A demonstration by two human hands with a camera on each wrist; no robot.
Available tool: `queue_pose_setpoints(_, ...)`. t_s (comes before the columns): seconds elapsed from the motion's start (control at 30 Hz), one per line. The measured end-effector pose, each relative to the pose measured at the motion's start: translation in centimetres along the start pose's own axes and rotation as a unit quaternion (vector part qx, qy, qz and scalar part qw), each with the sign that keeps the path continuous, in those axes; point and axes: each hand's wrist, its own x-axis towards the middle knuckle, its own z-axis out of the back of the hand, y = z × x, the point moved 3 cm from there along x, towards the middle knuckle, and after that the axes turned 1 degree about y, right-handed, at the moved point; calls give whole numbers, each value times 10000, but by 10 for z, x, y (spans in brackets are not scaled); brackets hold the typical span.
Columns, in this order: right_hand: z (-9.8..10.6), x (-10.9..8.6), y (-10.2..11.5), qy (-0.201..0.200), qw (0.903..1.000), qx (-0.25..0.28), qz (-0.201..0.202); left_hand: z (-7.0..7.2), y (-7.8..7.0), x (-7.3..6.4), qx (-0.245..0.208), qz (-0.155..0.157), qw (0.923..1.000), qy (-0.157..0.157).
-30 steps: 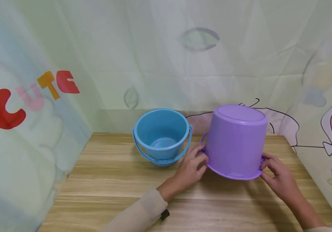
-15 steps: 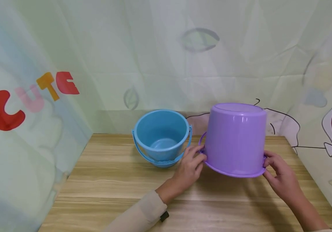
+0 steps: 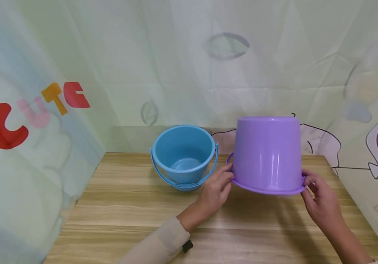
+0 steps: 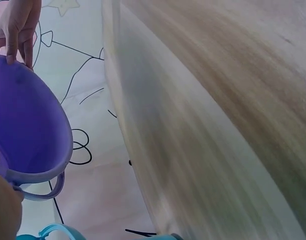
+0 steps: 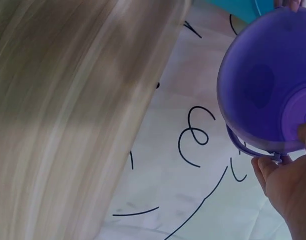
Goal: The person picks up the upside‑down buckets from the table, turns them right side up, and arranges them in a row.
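A purple bucket is held upside down above the right part of the wooden table, its rim facing down. My left hand grips the rim at its left side, by the handle joint; my right hand pinches the rim at its right side. Both wrist views look into the bucket's hollow inside, where nothing shows. Its thin handle hangs off the far side, partly hidden in the head view. Just left of it a smaller blue bucket stands upright, handle lowered toward the front.
The wooden tabletop spreads under both arms. Behind it hangs a pale printed cloth, with the coloured letters on the left side and a balloon drawing on the right. A small black piece sits at the left sleeve's cuff.
The purple bucket has tilted so its base no longer shows in the head view, and its rim has come up slightly. Both hands keep their hold. The blue bucket stays put.
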Motion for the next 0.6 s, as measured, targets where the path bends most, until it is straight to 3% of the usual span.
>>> queue_pose_setpoints(0.3,-1,0,2,-571,9982,62,-166,2,-1,5,-159,-221,9987,-441)
queue_pose_setpoints(0.6,0,5,16,-852,9958,-178,-272,4,-7,6,-774,487,9943,-542)
